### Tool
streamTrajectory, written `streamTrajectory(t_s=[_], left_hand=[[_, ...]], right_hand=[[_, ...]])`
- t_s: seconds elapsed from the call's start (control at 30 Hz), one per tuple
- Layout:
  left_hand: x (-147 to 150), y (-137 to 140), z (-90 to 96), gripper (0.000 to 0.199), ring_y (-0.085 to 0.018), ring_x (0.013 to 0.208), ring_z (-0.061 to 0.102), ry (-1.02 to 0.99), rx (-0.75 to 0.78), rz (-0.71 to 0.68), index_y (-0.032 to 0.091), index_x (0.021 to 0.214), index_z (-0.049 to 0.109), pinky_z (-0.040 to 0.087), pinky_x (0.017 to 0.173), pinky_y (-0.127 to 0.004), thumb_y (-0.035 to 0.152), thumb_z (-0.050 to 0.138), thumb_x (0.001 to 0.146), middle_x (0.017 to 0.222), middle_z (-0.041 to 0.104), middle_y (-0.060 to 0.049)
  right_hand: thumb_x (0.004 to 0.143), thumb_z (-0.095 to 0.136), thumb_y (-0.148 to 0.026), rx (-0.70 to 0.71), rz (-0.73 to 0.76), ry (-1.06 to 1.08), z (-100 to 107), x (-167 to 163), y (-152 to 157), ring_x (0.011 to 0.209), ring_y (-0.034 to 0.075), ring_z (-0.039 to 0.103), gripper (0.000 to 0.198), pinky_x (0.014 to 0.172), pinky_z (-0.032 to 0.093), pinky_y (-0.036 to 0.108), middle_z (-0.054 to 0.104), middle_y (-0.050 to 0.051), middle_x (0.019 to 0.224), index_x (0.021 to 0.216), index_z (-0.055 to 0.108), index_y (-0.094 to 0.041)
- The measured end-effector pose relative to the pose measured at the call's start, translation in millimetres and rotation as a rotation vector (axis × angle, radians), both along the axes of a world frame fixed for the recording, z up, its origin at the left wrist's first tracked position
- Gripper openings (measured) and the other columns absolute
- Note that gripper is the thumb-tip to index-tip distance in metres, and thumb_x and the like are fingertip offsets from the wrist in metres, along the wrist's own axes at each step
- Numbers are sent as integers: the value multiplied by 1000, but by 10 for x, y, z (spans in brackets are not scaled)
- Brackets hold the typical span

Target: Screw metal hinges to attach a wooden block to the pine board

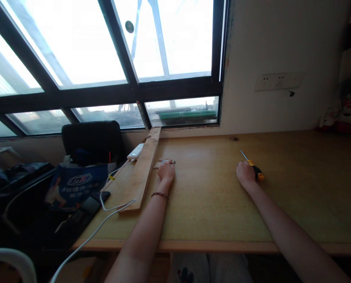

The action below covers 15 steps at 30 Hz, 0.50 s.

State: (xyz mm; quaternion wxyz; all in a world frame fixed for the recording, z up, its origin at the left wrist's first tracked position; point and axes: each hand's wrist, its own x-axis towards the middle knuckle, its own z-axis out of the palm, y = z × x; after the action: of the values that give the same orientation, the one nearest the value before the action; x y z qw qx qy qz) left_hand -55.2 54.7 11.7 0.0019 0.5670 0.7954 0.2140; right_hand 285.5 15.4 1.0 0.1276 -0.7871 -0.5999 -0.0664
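Note:
My left hand (166, 171) is closed in a loose fist on the table, left of the middle. Just beyond its knuckles lies a small flat piece (159, 164) with a light patch and a dark bit at its right end; my fingers partly cover it, and its kind is unclear. My right hand (245, 173) is also closed and rests on the tabletop. Right beside it lies a screwdriver (258, 173) with a yellow and black handle, its thin metal shaft pointing away to the upper left. Whatever my right fingers hold, if anything, is hidden.
A long wooden board (143, 173) lies along the left of the wooden table (205, 204). Against it sits a white power strip (136, 151) with a white cable (105, 210) trailing off the near edge. Left stand a black chair (91, 137) and a blue bag (78, 182).

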Motion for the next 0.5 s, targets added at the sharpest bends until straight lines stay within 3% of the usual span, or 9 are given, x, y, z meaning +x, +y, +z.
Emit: streamTrajectory(t_s=[0.33,0.5], left_hand=[[28,64,-71,28,-26,89,62,11,-20,8,19,92,68,46,72,-35,30,44,83,94,68,-12],[65,98,-110,30,-27,90,62,32,-47,-5,15,95,67,46,72,-35,29,42,84,96,67,-15]], right_hand=[[86,37,-14,-58,-53,-15,9,1,-1,78,21,63,32,62,44,26,60,21,94,92,68,-6],[87,38,-20,21,-33,-64,56,-63,-57,80,22,60,31,61,43,27,56,18,97,93,65,-7]])
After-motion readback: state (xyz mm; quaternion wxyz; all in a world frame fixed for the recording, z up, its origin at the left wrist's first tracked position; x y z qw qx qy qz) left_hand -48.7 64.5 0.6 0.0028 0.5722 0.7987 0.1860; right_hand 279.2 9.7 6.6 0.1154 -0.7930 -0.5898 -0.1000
